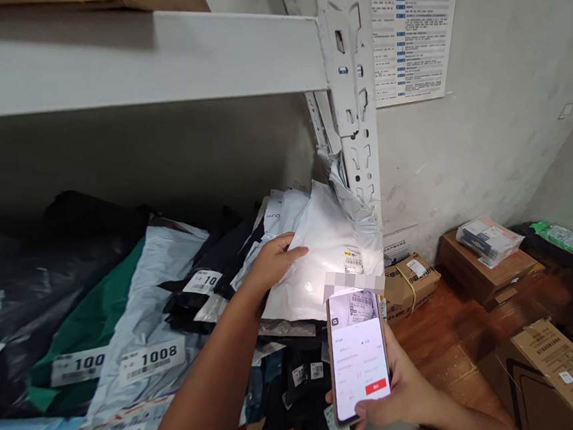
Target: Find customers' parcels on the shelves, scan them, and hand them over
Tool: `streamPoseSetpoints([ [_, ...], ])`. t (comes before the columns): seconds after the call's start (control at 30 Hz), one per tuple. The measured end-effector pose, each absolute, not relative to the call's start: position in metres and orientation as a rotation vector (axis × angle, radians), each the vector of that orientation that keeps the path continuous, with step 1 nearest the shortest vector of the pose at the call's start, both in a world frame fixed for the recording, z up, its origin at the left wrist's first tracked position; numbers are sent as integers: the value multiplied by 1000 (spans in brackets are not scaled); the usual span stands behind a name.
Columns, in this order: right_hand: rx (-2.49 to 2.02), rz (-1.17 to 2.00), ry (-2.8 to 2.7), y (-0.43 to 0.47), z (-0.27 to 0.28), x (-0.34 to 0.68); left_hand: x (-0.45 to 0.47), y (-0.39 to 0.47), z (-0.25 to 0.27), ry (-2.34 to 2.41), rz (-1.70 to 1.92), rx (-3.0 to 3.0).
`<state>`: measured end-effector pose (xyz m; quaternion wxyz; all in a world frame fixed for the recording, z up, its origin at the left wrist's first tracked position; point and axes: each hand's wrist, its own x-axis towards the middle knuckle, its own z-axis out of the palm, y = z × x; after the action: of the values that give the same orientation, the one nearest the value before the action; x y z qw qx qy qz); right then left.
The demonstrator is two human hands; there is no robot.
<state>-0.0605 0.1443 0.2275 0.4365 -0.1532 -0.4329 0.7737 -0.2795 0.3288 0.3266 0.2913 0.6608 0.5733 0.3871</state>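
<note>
My left hand (275, 261) is closed on the left edge of a white mailing bag (307, 264), thumb on its front and fingers behind. The bag leans upright against the shelf post, a printed label on its right side. In my right hand (392, 378) is a smartphone (354, 361), held in front of the bag's lower right. Its screen shows a camera picture of a label above a white panel with a red button. My right thumb rests over the screen's lower edge. Behind the bag stand more pale mailing bags (280, 208).
Grey, green and black parcel bags with number stickers fill the shelf at left, among them a grey bag (158, 311) marked 1008. A white metal post (355, 114) and crossbeam (154, 63) frame it. Cardboard boxes (483, 259) sit on the wooden floor at right.
</note>
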Motion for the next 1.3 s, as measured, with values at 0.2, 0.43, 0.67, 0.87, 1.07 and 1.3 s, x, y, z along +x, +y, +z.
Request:
streamPoseSetpoints([
  [0.2,-401,1926,-1052,144,227,-61,-280,330,326,1532,1026,1759],
  [0.43,-401,1913,-1103,143,228,-58,-280,330,326,1532,1039,1763],
  [0.67,-265,1951,-1074,144,230,-54,-280,330,325,1529,1039,1773],
  [0.87,-299,1958,-1045,143,232,-54,-279,329,327,1533,1033,1764],
  [1.07,-383,1913,-1048,143,230,-57,-281,329,326,1535,1043,1751],
  [1.3,-438,1902,-1050,147,226,-61,-280,330,325,1521,1045,1725],
])
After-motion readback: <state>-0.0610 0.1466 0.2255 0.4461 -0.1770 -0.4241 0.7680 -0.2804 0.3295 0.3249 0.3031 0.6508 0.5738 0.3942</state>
